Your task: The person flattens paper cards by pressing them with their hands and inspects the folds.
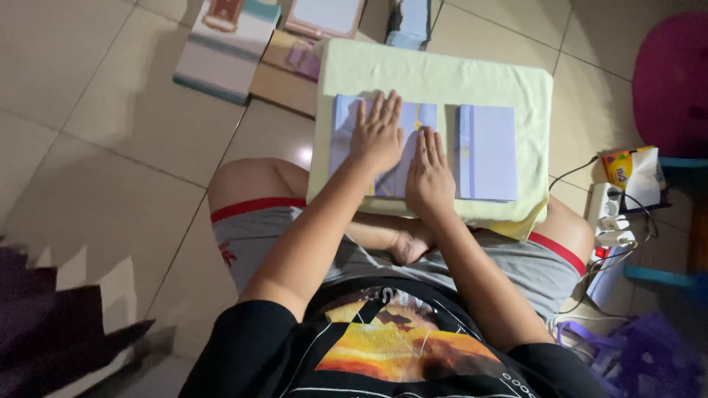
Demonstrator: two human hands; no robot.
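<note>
While the person sits cross-legged on the tiled floor [110,133], a pale yellow cushion [442,74] lies across the lap and bears the items.

Item, sheet of lavender paper [343,121]: flat on the cushion's left half, partly hidden under both hands.

Left hand [377,133]: palm down on the sheet, fingers spread and flat, pinching nothing.

Right hand [428,173]: palm down just beside the left hand, fingers together and straight, pressing the sheet's lower right part; nothing held.

Item, stack of lavender folded sheets [487,151]: on the cushion's right half, near the right hand but apart from it.

Surroundings: boxes and cards [228,44] on the floor beyond the cushion; white power strip [608,214] with cables at the right; snack packet [634,173] beside it; purple bag [641,357] at lower right.
</note>
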